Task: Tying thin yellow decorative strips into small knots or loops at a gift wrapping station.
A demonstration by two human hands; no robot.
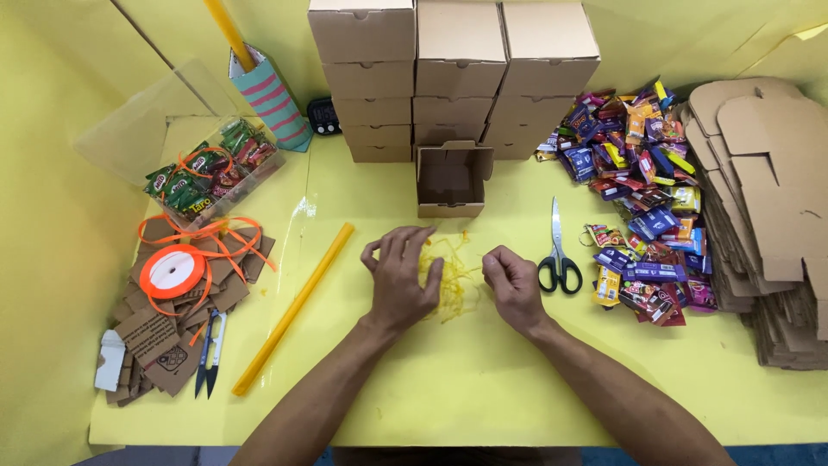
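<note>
A loose tuft of yellow shredded paper [455, 278] lies on the yellow table [483, 380] between my hands. My left hand [401, 276] rests on its left side with fingers curled over the strands. On the right edge of the tuft, my right hand [513, 283] pinches the strands with its fingers closed. An open small cardboard box [450, 179] stands just beyond the tuft, and it looks empty.
Stacked closed cardboard boxes [457, 78] line the back. Black-handled scissors [559, 259] lie right of my hand, beside a heap of wrapped candies [642, 198] and flat box blanks [776, 216]. At left: yellow rolled tube [293, 309], orange ribbon spool [172, 272], cardboard tags, thread snips [210, 352], clear candy bin [211, 173].
</note>
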